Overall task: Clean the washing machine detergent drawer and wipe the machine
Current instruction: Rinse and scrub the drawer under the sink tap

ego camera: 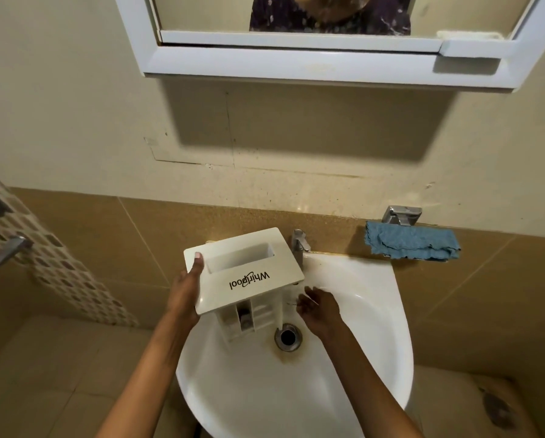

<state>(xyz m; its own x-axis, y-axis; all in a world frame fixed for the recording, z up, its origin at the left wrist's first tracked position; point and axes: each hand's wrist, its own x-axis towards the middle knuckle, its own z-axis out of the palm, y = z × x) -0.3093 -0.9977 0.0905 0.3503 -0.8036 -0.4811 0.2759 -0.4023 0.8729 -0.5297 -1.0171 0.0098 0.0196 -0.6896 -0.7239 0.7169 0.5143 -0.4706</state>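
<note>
A white detergent drawer (249,273) with a Whirlpool logo on its front panel hangs over the white sink (375,327), front panel up and compartments pointing down toward the basin. My left hand (185,289) grips the panel's left edge, thumb on top. My right hand (320,308) is cupped inside the basin just right of the drawer, fingers apart, holding nothing. A thin stream of water runs down beside the drawer toward the drain (287,337). A blue cloth (411,245) lies folded on the tiled ledge at the right.
A chrome tap (299,243) stands behind the drawer at the sink's back. A metal fitting (402,215) sits on the wall above the cloth. A white-framed mirror cabinet (312,58) hangs overhead. A patterned tile wall (43,257) and a chrome bar (5,254) are at the left.
</note>
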